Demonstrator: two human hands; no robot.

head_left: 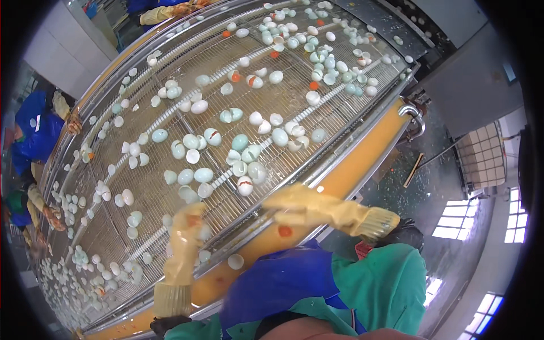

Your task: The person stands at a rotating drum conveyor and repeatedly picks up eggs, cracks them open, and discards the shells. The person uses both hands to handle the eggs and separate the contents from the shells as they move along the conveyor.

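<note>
Both my hands wear long yellow rubber gloves and are smeared by motion. My left hand (188, 224) is over the near edge of the wire-mesh conveyor (170, 122), orange stains on its fingers. A pale eggshell (205, 232) shows right beside it; whether the fingers touch it is unclear. My right hand (297, 205) reaches leftward across the conveyor's metal rim, its fingertips blurred. Just beyond it lie a cracked white egg (245, 186) and a pale round shell (256, 172). White and pale green eggshells, many in halves, are scattered over the mesh, with orange yolk (314, 85) among them.
A yellow-orange trough (345, 164) runs along my side, holding a shell piece (236, 261) and a yolk (284, 231). Across the belt, co-workers' gloved hands (73, 122) rest near the far rim. A curved metal pipe (416, 119) stands at the right, near a caged white tank (481, 156).
</note>
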